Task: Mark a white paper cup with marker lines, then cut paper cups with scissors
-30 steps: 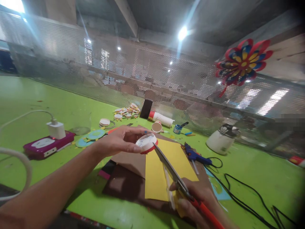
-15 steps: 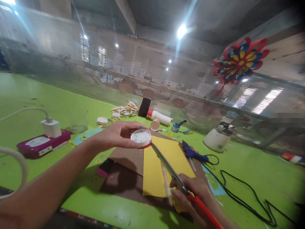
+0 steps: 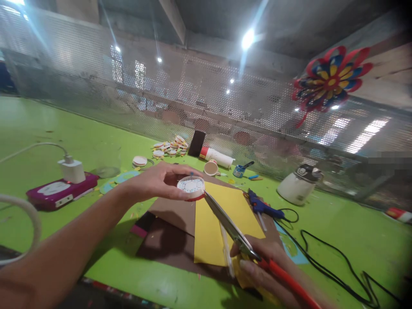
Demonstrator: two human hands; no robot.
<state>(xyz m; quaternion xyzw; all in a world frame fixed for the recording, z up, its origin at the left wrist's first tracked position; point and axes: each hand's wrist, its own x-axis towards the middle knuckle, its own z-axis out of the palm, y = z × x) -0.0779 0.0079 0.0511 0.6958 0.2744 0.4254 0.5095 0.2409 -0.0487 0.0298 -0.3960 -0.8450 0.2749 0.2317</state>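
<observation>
My left hand [image 3: 157, 182] is closed on a small round paper disc [image 3: 191, 186], white on top with coloured marks and a red rim, held above the table. My right hand [image 3: 262, 268] grips red-handled scissors [image 3: 234, 234]. Their blade tips touch the disc's right edge. A white stick and some yellow scrap also lie by my right hand. Under both hands lie a yellow paper sheet [image 3: 222, 223] and brown card [image 3: 170, 240] on the green table [image 3: 337, 231].
A blue glue gun [image 3: 262, 207] with black cord [image 3: 325, 253] lies right of the sheet. Behind it are a white pot [image 3: 298, 184], a glue tube [image 3: 217, 157], a phone [image 3: 197, 143] and several paper discs [image 3: 170, 148]. A purple power strip [image 3: 61, 191] sits left.
The disc has turned in my left hand so its marked top faces up more. The scissors stay at its edge. The view shifted slightly.
</observation>
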